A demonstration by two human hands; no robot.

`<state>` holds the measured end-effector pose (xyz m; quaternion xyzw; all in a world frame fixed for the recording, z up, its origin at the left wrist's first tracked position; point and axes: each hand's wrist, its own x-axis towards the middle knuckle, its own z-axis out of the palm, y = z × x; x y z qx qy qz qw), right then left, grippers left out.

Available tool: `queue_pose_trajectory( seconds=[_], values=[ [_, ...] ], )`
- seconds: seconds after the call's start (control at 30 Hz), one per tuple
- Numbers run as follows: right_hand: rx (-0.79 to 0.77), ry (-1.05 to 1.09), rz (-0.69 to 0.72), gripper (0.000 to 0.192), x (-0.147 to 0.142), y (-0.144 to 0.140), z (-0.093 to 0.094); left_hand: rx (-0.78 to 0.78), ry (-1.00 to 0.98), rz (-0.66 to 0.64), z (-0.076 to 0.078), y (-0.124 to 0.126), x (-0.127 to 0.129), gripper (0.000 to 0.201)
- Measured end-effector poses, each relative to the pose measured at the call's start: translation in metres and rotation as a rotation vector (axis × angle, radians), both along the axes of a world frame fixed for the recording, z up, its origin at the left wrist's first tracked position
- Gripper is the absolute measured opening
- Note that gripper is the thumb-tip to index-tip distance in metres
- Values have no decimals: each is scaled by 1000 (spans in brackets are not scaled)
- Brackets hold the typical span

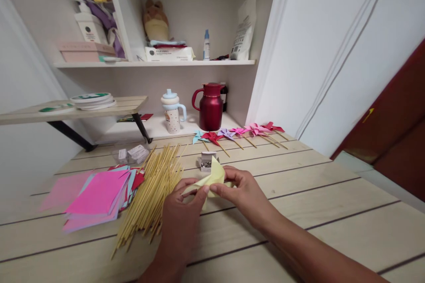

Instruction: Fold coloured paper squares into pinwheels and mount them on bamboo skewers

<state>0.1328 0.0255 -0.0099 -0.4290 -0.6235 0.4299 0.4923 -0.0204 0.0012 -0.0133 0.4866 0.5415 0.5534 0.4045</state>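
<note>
Head | both hands [186,203] [239,192] grip yellow paper [214,176] | sticks [149,194] left, pin box [206,161] behind

The bundle of sticks [151,192] lies on the table [332,212] and serves as landmark: the paper stack [99,196] lies touching it on the left, and the folded paper [212,177], held between the left hand [182,210] and the right hand [242,192], sits just right of it. Behind the sticks to the right stands a small box [206,161], further back a row of pinwheels [239,133]. Behind those, a jug [210,106] stands right of a cup [172,112].
</note>
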Motion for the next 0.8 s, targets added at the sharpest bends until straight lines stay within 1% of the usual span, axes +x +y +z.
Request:
queue_pose_trajectory(
  seconds=[0.13,0.23,0.3,0.4,0.53,0.67,0.73,0.8],
  values=[
    [-116,145,56,10,-1,1,-7,-8,12,-11,-2,1,2,20],
    [-196,263,71,16,-3,0,-9,-52,13,-15,-3,1,2,23],
    [-237,339,71,21,-4,0,-8,-95,-37,-53,-4,1,2,28],
    [-260,413,65,24,-4,0,-6,-114,-136,-96,-6,4,1,37],
    [-251,433,62,21,-2,1,-5,-126,-179,-8,-7,5,2,42],
    [-234,404,54,23,-2,1,-8,-122,-186,59,-6,3,3,38],
    [-224,385,64,23,-1,2,-11,-109,-194,40,-5,3,3,36],
    [-215,364,64,22,-1,3,-12,-93,-178,-18,-5,3,1,34]
  ],
)
